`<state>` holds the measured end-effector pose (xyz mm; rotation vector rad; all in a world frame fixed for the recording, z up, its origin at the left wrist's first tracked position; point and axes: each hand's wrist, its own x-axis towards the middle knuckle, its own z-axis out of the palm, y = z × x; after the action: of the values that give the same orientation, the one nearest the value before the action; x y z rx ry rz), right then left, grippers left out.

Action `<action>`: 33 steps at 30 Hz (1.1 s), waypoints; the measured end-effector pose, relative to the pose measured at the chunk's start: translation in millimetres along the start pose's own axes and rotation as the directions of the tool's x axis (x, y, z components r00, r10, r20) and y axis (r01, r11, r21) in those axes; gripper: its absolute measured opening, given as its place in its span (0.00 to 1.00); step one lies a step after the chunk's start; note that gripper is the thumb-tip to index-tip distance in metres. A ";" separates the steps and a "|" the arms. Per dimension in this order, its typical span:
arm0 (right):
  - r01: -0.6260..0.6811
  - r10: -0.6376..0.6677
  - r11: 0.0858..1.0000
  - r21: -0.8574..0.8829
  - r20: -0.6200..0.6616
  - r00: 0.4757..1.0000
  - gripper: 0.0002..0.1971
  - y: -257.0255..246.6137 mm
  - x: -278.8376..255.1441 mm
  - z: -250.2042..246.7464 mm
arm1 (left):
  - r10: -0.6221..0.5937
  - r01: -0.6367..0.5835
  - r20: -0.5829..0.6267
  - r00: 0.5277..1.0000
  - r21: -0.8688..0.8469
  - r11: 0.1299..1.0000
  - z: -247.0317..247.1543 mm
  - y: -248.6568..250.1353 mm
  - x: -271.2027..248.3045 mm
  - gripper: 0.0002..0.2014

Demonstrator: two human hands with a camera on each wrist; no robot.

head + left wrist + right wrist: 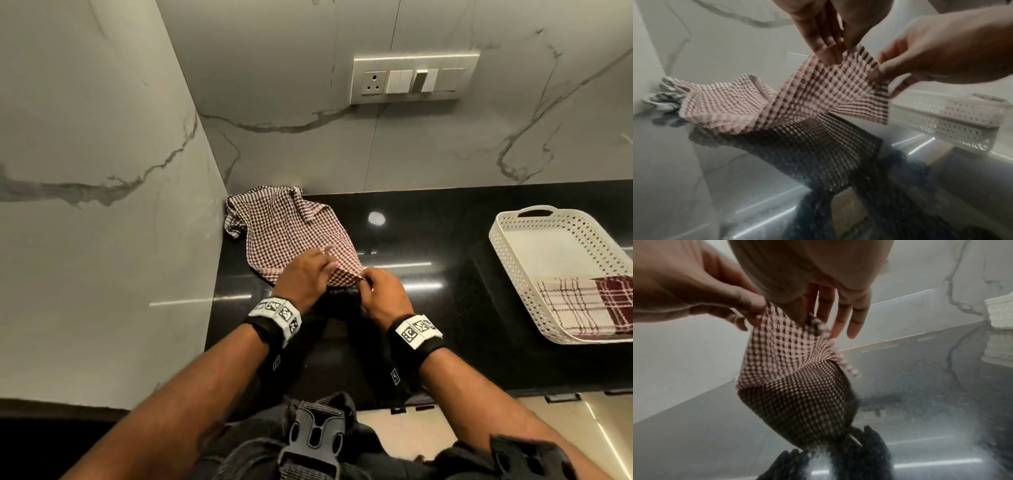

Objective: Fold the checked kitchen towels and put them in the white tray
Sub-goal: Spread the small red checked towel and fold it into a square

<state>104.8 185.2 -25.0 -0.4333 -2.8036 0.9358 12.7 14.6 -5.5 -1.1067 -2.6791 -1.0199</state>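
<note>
Both hands pinch the near edge of the checked towel: left hand beside right hand; the cloth trails back across the black counter into the corner; the white tray sits well right, holding folded towels.

White tray cut off by right edge.

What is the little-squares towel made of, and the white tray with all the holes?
The towel looks like soft woven cloth, probably cotton: it crumples and drapes where both hands pinch it. The tray looks like hard matte plastic, with even rows of holes and a moulded handle slot. The counter looks like polished dark stone; it mirrors the lights.
</note>
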 end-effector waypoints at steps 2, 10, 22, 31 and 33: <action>0.064 -0.083 0.988 0.139 0.134 0.988 0.05 -10.5 -4.8 -5.7 | -0.048 0.045 -0.029 0.998 -0.079 0.996 -10.2 -2.4 5.6 0.11; 0.193 -0.206 0.967 0.169 0.065 0.976 0.31 -28.9 3.7 -32.7 | 0.020 0.064 0.249 0.968 -0.322 0.944 -9.7 19.0 8.4 0.11; 0.268 -0.212 0.958 0.105 -0.373 0.903 0.05 -8.3 16.9 -112.9 | 0.019 0.052 0.283 0.959 -0.242 0.969 -71.3 -9.3 25.6 0.05; 0.321 -0.325 0.945 -0.058 -0.259 0.910 0.05 -39.1 71.8 -168.1 | -0.132 0.130 -0.095 0.987 -0.030 0.991 -146.4 -9.7 103.8 0.10; 0.243 -0.271 0.957 -0.157 -0.187 0.944 0.05 -48.4 109.3 -182.7 | -0.217 0.218 -0.112 0.970 -0.003 0.976 -160.0 -4.7 131.8 0.11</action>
<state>33.5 285.8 155.2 -0.1607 -2.6555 0.6149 -116.3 -4.6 155.6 -0.7404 -2.7557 -1.0635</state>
